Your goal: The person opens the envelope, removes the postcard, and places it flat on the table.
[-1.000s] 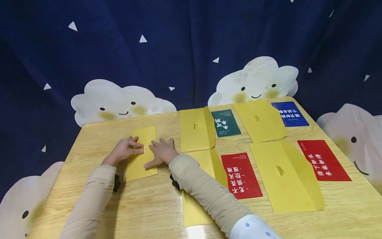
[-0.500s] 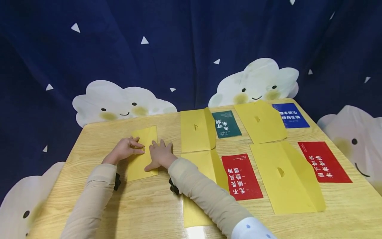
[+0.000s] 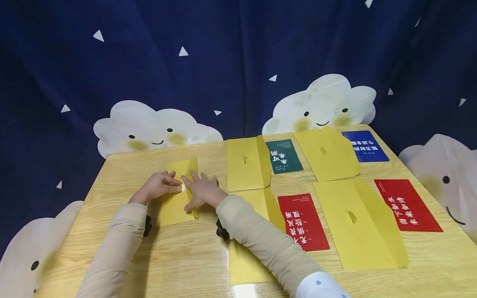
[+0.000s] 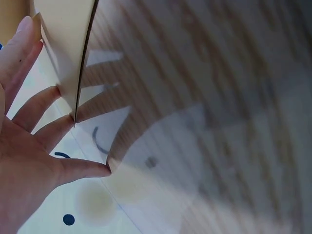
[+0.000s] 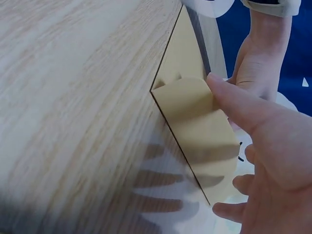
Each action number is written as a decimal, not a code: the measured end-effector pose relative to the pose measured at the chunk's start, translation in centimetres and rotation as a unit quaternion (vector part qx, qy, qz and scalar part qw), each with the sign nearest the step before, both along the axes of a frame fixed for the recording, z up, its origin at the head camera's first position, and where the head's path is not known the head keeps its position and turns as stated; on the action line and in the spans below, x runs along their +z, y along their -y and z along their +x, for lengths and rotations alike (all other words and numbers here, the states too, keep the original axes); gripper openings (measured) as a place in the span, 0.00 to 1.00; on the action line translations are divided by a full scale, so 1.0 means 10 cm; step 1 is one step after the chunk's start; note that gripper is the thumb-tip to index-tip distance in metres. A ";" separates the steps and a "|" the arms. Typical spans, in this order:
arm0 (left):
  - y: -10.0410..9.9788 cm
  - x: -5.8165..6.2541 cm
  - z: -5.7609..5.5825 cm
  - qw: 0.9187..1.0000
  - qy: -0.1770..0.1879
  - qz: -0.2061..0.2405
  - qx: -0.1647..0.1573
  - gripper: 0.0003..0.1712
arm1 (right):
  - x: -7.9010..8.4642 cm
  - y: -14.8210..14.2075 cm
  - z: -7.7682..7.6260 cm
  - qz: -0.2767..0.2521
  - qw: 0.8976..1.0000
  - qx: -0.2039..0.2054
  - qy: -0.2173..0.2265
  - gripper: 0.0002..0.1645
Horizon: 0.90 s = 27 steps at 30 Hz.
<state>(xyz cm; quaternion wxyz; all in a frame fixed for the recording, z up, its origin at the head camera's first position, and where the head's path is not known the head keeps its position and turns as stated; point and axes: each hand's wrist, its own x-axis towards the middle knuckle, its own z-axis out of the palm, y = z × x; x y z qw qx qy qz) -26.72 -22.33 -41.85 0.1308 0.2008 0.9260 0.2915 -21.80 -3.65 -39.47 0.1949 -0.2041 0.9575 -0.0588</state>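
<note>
A yellow envelope (image 3: 172,212) lies flat at the left of the table. At its middle, the left hand (image 3: 155,188) pinches the edge of the cut slot between thumb and index finger, beside a small white patch (image 3: 183,187). In the left wrist view this hand's other fingers (image 4: 53,134) spread down past the envelope's edge. Over the right side of the envelope is the right hand (image 3: 203,192), fingers spread and straight. The right wrist view shows its thumb (image 5: 226,95) touching the rim of the flap (image 5: 192,117), which is folded up and over.
Several more yellow envelopes (image 3: 242,165) lie with flaps opened out on the wooden table (image 3: 182,265). Beside them are a green card (image 3: 285,155), a blue card (image 3: 367,145) and two red cards (image 3: 303,221). A dark blue curtain (image 3: 208,62) hangs behind.
The right hand has lifted the flap from lying flat beneath it and turned it inward toward the slot. The left hand stays at the slot.
</note>
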 end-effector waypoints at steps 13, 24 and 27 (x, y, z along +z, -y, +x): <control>0.00 0.02 0.00 1.000 0.018 0.010 0.002 0.16 | 0.07 -0.03 0.01 0.081 0.990 0.058 -0.095 0.59; 0.01 0.00 0.00 1.000 0.020 0.009 0.007 0.17 | 0.08 -0.13 -0.02 0.185 0.974 0.062 -0.115 0.61; 0.00 0.01 0.00 1.000 0.026 0.013 0.011 0.17 | 0.05 -0.17 -0.03 0.187 0.974 0.059 -0.116 0.62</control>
